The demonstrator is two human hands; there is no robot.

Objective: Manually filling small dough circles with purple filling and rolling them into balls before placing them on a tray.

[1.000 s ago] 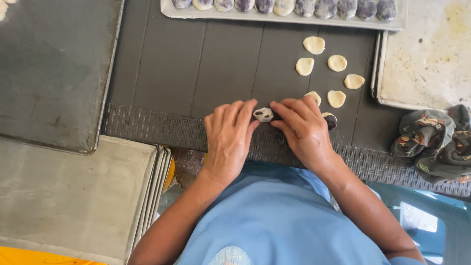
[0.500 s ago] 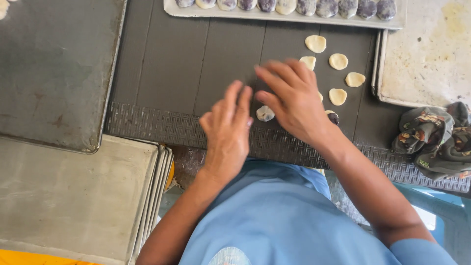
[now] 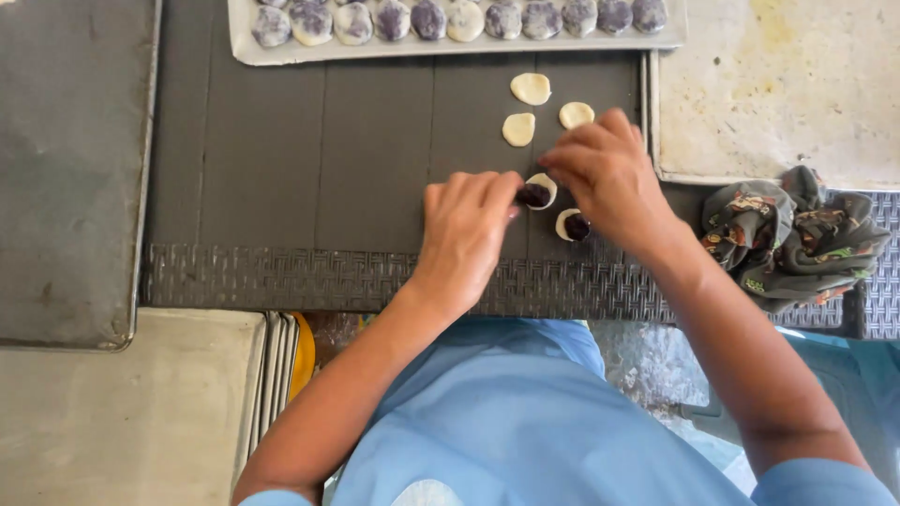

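A: Step? 
B: Filling: left hand (image 3: 464, 230) sets a dark purple filling ball (image 3: 533, 195) on a dough disc (image 3: 544, 184) on the worktop (image 3: 309, 169), pinch grip narrow on it; right hand (image 3: 609, 178) steadies the disc's edge. Wrapping probably needs both hands.
A: Counts? 
B: Three bare discs (image 3: 531, 88), two filled discs, ten finished pieces visible on the tray (image 3: 450, 47).

A dark slatted tabletop (image 3: 309, 159) with a woven wicker edge (image 3: 281, 278) carries a pale tray (image 3: 450, 47) of purple-marbled dough balls along its far side. On the bare slats lie 3 plain dough discs (image 3: 531, 88) and 2 discs topped with dark filling (image 3: 572, 226). A crumpled patterned cloth (image 3: 787, 234) rests at the right.
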